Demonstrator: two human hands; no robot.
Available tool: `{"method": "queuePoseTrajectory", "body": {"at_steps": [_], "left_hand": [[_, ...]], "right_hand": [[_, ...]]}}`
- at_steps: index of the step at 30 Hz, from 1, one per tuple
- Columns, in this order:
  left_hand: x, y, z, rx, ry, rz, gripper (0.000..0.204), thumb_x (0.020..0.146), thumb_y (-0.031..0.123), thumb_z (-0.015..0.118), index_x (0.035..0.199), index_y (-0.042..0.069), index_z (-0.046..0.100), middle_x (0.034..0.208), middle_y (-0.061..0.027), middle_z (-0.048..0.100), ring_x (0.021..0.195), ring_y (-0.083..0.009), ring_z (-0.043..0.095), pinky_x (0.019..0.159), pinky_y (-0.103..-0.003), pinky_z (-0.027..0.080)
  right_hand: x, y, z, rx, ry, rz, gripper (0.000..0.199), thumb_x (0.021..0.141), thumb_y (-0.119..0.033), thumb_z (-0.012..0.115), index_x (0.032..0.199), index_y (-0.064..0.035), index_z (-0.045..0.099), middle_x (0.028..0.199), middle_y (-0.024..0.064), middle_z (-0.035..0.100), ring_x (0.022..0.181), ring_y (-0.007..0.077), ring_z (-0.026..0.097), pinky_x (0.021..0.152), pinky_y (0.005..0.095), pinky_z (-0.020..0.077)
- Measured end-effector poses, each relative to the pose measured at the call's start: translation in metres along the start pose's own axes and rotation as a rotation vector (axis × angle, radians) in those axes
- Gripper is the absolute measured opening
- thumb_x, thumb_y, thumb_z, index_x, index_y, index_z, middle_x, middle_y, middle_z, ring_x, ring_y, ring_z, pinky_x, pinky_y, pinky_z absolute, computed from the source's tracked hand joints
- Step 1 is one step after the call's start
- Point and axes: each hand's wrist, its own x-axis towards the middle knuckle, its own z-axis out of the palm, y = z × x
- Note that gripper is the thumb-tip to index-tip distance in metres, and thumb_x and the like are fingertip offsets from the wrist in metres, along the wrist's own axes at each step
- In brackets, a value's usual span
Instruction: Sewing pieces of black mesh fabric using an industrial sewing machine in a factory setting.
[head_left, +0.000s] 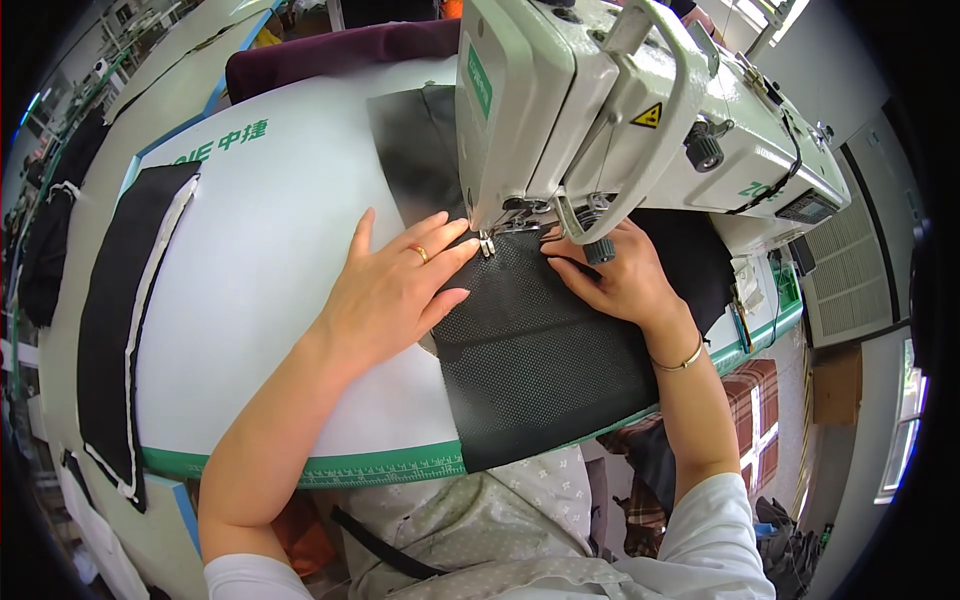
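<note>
- Head view: black fabric (530, 340) is laid under the sewing machine (600, 110), at its presser foot (487, 243).
- Left hand (395, 290) is spread flat, pressed on the fabric left of the foot.
- Right hand (620, 275) is flattened right of it, fingers together.
- Most of the panel lies before the foot, judged unsewn.

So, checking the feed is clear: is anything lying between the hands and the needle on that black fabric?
Nothing visible does. The left hand and right hand lie flat on the black fabric either side of the presser foot, with only bare fabric between them.
</note>
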Motion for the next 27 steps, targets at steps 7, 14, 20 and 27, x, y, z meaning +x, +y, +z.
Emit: {"method": "queuePoseTrajectory", "body": {"at_steps": [7, 14, 20, 27], "left_hand": [[0.011, -0.026, 0.004, 0.022, 0.100, -0.081, 0.042, 0.100, 0.026, 0.060, 0.139, 0.014, 0.054, 0.148, -0.0056, 0.053, 0.142, -0.0228, 0.045, 0.116, -0.064, 0.026], [0.047, -0.077, -0.006, 0.205, 0.022, -0.246, 0.053, 0.104, 0.042, 0.051, 0.153, 0.022, 0.044, 0.158, -0.0087, 0.043, 0.149, -0.0225, 0.035, 0.118, -0.060, 0.026], [-0.017, -0.017, -0.036, 0.533, -0.186, -0.347, 0.066, 0.090, 0.053, 0.067, 0.136, 0.005, 0.061, 0.113, -0.0107, 0.064, 0.104, -0.0221, 0.063, 0.080, -0.037, 0.054], [-0.051, 0.026, -0.056, 0.238, -0.058, -0.114, 0.056, 0.083, 0.025, 0.077, 0.130, -0.001, 0.060, 0.121, -0.0132, 0.060, 0.111, -0.0273, 0.060, 0.093, -0.041, 0.047]], "right_hand": [[-0.005, -0.060, -0.049, -0.104, -0.272, 0.118, 0.030, 0.081, -0.022, 0.078, 0.105, -0.0070, 0.067, 0.087, 0.0068, 0.065, 0.077, 0.0278, 0.067, 0.064, 0.0381, 0.0534], [-0.032, -0.091, -0.062, 0.056, -0.661, 0.350, 0.032, 0.087, -0.020, 0.071, 0.114, -0.0061, 0.060, 0.087, 0.0110, 0.067, 0.074, 0.0345, 0.068, 0.061, 0.0429, 0.0527], [0.004, 0.006, -0.065, -0.444, -0.440, 0.295, 0.017, 0.086, -0.008, 0.059, 0.102, -0.0051, 0.067, 0.089, 0.0154, 0.067, 0.086, 0.0361, 0.067, 0.077, 0.0429, 0.0534], [0.013, -0.041, -0.018, -0.427, -0.270, 0.132, 0.018, 0.079, -0.006, 0.066, 0.097, -0.0044, 0.067, 0.103, 0.0097, 0.064, 0.108, 0.0288, 0.062, 0.092, 0.0389, 0.0510]]}}
